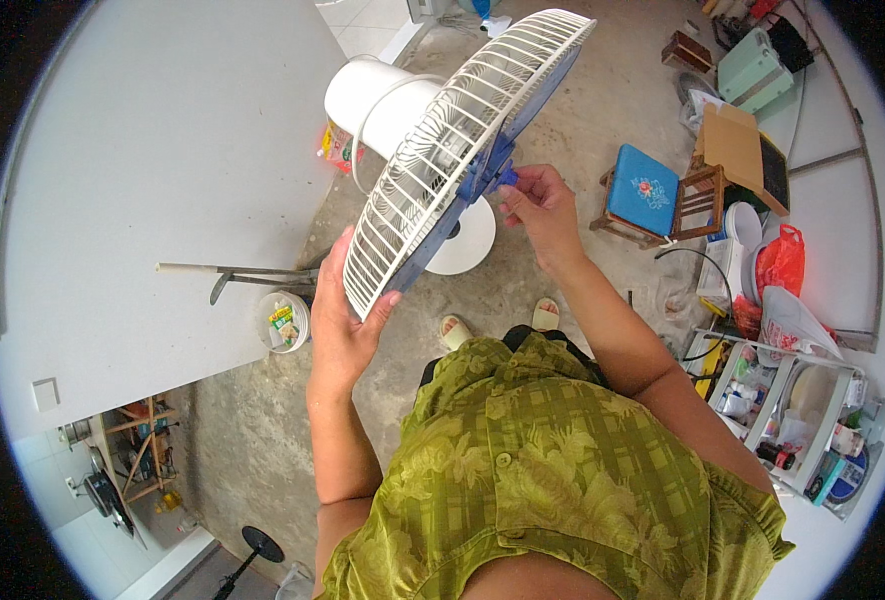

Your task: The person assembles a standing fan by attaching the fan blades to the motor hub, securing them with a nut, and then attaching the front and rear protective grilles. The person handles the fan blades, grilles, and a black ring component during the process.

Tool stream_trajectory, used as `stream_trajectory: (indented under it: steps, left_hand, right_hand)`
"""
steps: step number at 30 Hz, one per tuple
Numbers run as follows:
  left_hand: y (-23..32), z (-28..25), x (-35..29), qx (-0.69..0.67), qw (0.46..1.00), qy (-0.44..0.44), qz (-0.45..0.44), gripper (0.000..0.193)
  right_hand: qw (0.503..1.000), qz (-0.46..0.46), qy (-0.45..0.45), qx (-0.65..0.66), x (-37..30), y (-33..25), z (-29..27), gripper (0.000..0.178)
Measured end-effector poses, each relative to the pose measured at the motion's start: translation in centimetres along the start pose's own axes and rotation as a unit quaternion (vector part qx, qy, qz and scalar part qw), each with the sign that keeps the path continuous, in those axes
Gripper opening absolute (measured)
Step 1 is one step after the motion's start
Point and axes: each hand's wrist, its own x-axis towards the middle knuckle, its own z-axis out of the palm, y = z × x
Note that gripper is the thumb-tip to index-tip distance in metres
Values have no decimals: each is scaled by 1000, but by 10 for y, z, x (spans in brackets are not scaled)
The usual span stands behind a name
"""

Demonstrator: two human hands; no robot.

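Observation:
A white standing fan (403, 235) is in front of me, its wire grille tilted and seen nearly edge-on. Blue blades (553, 85) lie uncovered along the grille's right side. My left hand (343, 330) is closed around the grille's lower rim, with the thumb on the near side. At the middle of the blades, the thumb and fingers of my right hand (546, 208) pinch a small blue knob (508, 178). Behind the grille is the white motor housing (378, 100). The round white base (463, 245) shows on the floor below, partly hidden by the blades.
A wooden chair with a blue seat (645, 190) stands to the right, near an opened cardboard box (733, 135). Further along are a red plastic bag (785, 262) and a rack of supplies (798, 410). On the left, a white bucket (303, 325) stands by a pale wall (163, 190).

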Motion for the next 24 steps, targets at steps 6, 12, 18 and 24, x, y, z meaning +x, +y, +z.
stream_trajectory:
  steps: [6,12,18,24]
  left_hand:
    - [1,-1,0,5,1000,-4,-5,71]
    - [-4,-1,-1,5,1000,-5,9,70]
    - [-2,-1,0,-2,1000,3,12,70]
    - [0,2,1,-7,999,15,29,72]
  right_hand:
    - [998,-57,-19,6,2,8,-1,22]
    - [995,3,-10,100,0,7,-3,16]
    - [998,-6,6,55,-3,1,1,22]
    - [999,-15,23,35,-2,7,3,31]
